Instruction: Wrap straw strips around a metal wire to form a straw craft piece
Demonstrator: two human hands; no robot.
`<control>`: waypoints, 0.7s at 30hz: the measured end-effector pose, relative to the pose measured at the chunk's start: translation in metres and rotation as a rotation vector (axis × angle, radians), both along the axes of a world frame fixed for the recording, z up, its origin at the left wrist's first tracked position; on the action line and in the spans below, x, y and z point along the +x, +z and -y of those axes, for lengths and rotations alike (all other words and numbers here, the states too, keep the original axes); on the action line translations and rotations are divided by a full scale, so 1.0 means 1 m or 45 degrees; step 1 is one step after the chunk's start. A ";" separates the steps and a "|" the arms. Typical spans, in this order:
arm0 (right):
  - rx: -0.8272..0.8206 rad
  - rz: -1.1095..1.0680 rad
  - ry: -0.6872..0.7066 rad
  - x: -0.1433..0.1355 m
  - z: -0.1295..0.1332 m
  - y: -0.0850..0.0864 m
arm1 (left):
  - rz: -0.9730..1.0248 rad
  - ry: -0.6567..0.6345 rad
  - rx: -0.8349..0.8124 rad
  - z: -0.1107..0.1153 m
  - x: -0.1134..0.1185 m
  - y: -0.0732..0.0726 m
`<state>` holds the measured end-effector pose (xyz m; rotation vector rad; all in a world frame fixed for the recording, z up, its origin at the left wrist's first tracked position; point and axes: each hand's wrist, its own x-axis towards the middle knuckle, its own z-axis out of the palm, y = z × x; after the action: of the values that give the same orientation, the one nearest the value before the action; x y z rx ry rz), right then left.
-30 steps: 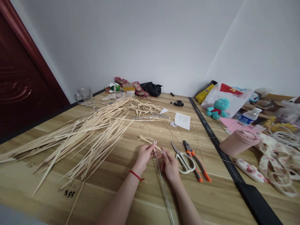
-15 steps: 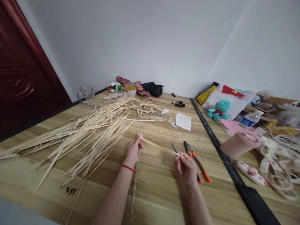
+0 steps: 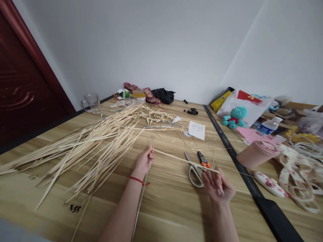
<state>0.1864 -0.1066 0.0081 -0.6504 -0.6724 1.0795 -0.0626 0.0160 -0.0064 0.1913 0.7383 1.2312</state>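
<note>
My left hand (image 3: pixel 145 161) is closed around thin metal wires (image 3: pixel 141 198) that run down toward the table's front edge. One end of a pale flat strip (image 3: pixel 176 157), like split bamboo, is pinched there too. The strip stretches to the right, and my right hand (image 3: pixel 219 185) grips its other end between thumb and fingers. Under the strip, beside my right hand, lie grey-handled scissors (image 3: pixel 195 176). Pliers (image 3: pixel 204 159) with orange handles lie partly hidden behind that hand. A large bundle of similar strips (image 3: pixel 101 137) spreads over the table to the left.
A glass mug (image 3: pixel 91 103) stands at the back left. A paper note (image 3: pixel 196 130) lies at centre right. Along the right are a pink roll (image 3: pixel 258 154), a teal crocheted doll (image 3: pixel 236 117), a bottle (image 3: pixel 270 126) and ribbon (image 3: pixel 292 168). A black bag (image 3: pixel 163 95) sits by the wall.
My right hand has moved right and slightly down along the strip, drawing it straighter. The scissors' handles now show, and the pliers' handles are mostly covered. My left hand has stayed nearly still.
</note>
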 end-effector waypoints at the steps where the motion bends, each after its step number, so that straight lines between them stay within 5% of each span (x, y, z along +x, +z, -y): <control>1: 0.005 -0.009 0.002 0.001 0.000 -0.001 | 0.002 -0.004 0.004 0.000 0.000 0.000; 7: 0.087 -0.082 0.044 0.003 0.005 0.002 | -0.013 -0.039 0.012 0.000 0.002 0.001; 12: 0.072 -0.253 -0.099 0.009 0.003 0.014 | -0.060 -0.082 0.008 0.003 0.004 0.004; 16: -0.211 -0.013 0.033 0.006 -0.017 0.004 | -0.091 -0.224 0.041 0.013 0.017 0.006; 21: -0.542 0.284 0.266 -0.030 -0.033 -0.015 | -0.159 -0.493 0.120 0.034 0.045 0.003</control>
<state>0.1565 -0.0738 -0.0072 -1.0975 -0.7187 1.3735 -0.0180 -0.0177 -0.0031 0.4706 0.7116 0.8900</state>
